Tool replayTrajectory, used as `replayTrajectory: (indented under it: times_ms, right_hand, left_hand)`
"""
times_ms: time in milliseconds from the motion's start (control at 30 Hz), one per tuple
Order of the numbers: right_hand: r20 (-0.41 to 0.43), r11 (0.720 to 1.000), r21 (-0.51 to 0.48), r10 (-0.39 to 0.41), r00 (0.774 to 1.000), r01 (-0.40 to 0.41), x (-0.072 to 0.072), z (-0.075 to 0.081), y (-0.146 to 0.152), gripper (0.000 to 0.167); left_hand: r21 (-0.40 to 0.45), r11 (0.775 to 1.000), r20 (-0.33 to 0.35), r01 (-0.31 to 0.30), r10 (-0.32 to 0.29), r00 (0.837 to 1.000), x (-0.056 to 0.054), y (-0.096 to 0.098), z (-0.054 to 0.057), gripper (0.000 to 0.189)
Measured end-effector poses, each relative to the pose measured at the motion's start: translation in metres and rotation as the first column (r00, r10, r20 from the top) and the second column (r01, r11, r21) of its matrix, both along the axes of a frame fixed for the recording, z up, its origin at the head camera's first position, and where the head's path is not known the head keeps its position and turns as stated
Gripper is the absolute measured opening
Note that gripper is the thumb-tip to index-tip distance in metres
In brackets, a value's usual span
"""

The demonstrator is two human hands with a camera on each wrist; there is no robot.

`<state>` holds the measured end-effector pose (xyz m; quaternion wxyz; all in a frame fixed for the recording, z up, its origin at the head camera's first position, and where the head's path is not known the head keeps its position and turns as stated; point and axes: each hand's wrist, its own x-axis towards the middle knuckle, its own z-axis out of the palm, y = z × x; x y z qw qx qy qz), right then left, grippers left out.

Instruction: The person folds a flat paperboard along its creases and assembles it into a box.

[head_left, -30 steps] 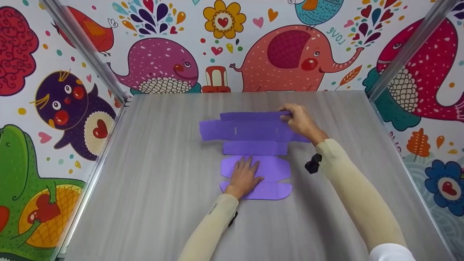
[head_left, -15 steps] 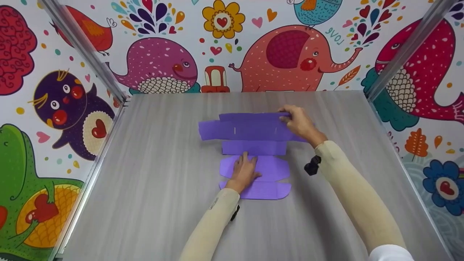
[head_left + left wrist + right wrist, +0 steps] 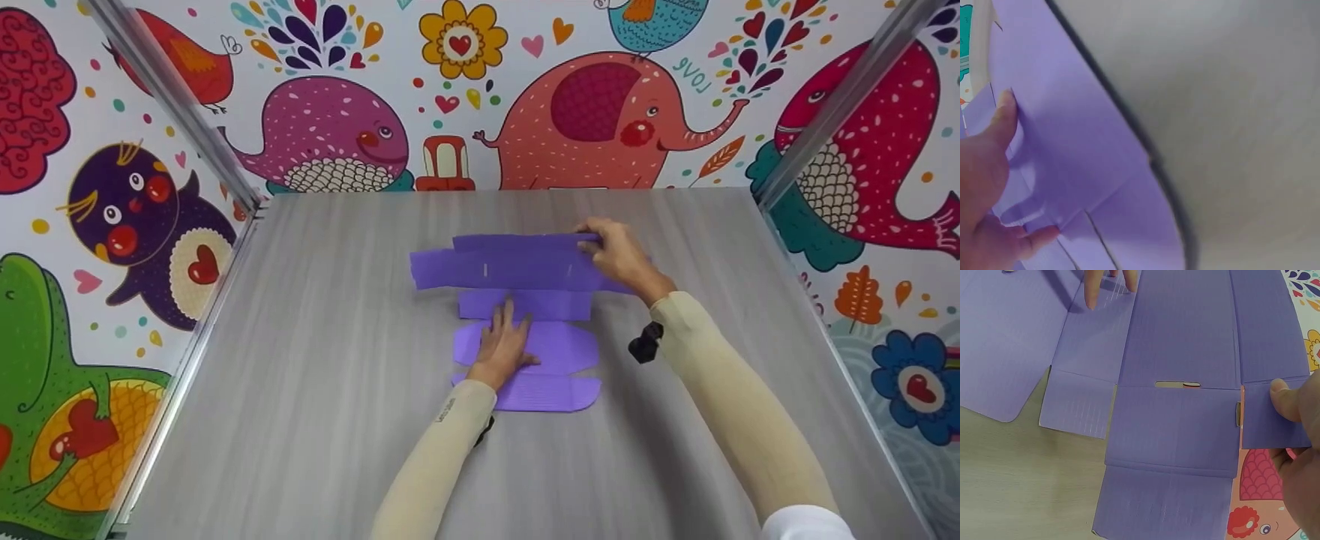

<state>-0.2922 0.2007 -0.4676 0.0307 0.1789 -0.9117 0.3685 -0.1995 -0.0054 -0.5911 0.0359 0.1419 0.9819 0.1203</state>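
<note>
A flat purple cardboard box blank (image 3: 532,270), with creases, slots and side flaps, lies in the middle of the head view. Its far part is lifted off the table; the near panels lie flat. My right hand (image 3: 621,256) pinches the far flap (image 3: 1266,419) at its right end, thumb on the near face and fingers behind. With fingers extended, my left hand (image 3: 502,346) rests over the middle panel, fingertips at the crease to the narrow strip (image 3: 1086,343). In the left wrist view the thumb and a finger of the left hand (image 3: 985,174) touch the cardboard.
A grey wood-grain table (image 3: 315,337) lies under the cardboard. Printed cartoon walls (image 3: 337,127) stand behind and at both sides, with metal posts (image 3: 840,105) at the back corners. A black wrist device (image 3: 646,343) hangs at the right wrist.
My left hand has slid forward from the middle panel toward the narrow strip, its fingers bending and then stretching out. The right hand keeps its pinch on the far flap, nearly still.
</note>
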Motion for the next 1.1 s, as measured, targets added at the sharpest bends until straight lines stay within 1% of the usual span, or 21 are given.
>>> replayTrajectory:
  times_ms: [100, 167, 267, 333, 400, 467, 567, 633, 767, 867, 967, 1100]
  right_hand:
    - [0.003, 1.0, 0.002, -0.002, 1.0, 0.002, 0.001, -0.001, 0.001, 0.018]
    - [0.009, 1.0, 0.0, -0.003, 1.0, 0.003, 0.001, -0.002, 0.001, 0.018]
    - [0.027, 1.0, -0.005, -0.002, 1.0, 0.002, 0.001, -0.004, 0.0, 0.019]
    - [0.041, 1.0, 0.0, -0.002, 0.999, 0.002, 0.001, -0.005, -0.001, 0.02]
    - [0.05, 1.0, 0.009, 0.0, 0.999, 0.0, 0.001, -0.007, -0.001, 0.021]
    - [0.066, 1.0, 0.021, -0.002, 0.998, 0.001, 0.001, -0.011, -0.001, 0.021]
    - [0.09, 0.999, 0.031, -0.016, 0.996, 0.013, 0.001, -0.017, -0.002, 0.022]
    - [0.096, 0.999, 0.033, -0.026, 0.995, 0.023, 0.001, -0.021, -0.002, 0.022]
    - [0.102, 0.999, 0.026, -0.025, 0.994, 0.023, 0.002, -0.026, -0.004, 0.022]
    - [0.11, 1.0, 0.015, -0.02, 0.994, 0.018, 0.003, -0.029, -0.004, 0.022]
    - [0.109, 1.0, 0.015, -0.029, 0.994, 0.028, 0.002, -0.031, -0.003, 0.022]
    - [0.111, 0.999, 0.015, -0.031, 0.993, 0.03, 0.003, -0.032, -0.003, 0.023]
  left_hand:
    - [-0.023, 1.0, 0.015, 0.011, -0.01, 1.0, -0.002, 0.0, 0.0, 0.088]
    - [-0.049, 0.999, 0.006, 0.023, -0.023, 1.0, -0.003, -0.002, 0.0, 0.09]
    - [-0.102, 0.994, -0.054, 0.034, -0.04, 0.998, -0.005, -0.004, 0.0, 0.094]
    - [-0.137, 0.99, -0.096, 0.031, -0.044, 0.994, -0.006, -0.005, 0.0, 0.096]
    - [-0.165, 0.986, -0.112, 0.025, -0.044, 0.993, -0.008, -0.005, 0.001, 0.099]
    - [-0.185, 0.982, -0.081, 0.026, -0.042, 0.996, -0.01, -0.005, 0.002, 0.102]
    - [-0.198, 0.98, -0.01, 0.033, -0.036, 0.999, -0.013, -0.004, 0.003, 0.107]
    - [-0.191, 0.981, 0.03, 0.03, -0.025, 0.999, -0.015, -0.004, 0.002, 0.11]
    - [-0.188, 0.982, 0.081, 0.016, -0.001, 0.997, -0.019, -0.003, 0.004, 0.115]
    - [-0.195, 0.981, 0.107, 0.017, 0.004, 0.994, -0.021, -0.003, 0.006, 0.115]
    - [-0.179, 0.984, 0.125, 0.02, 0.002, 0.992, -0.022, -0.003, 0.009, 0.114]
    - [-0.177, 0.984, 0.129, 0.018, 0.005, 0.992, -0.02, -0.002, 0.011, 0.114]
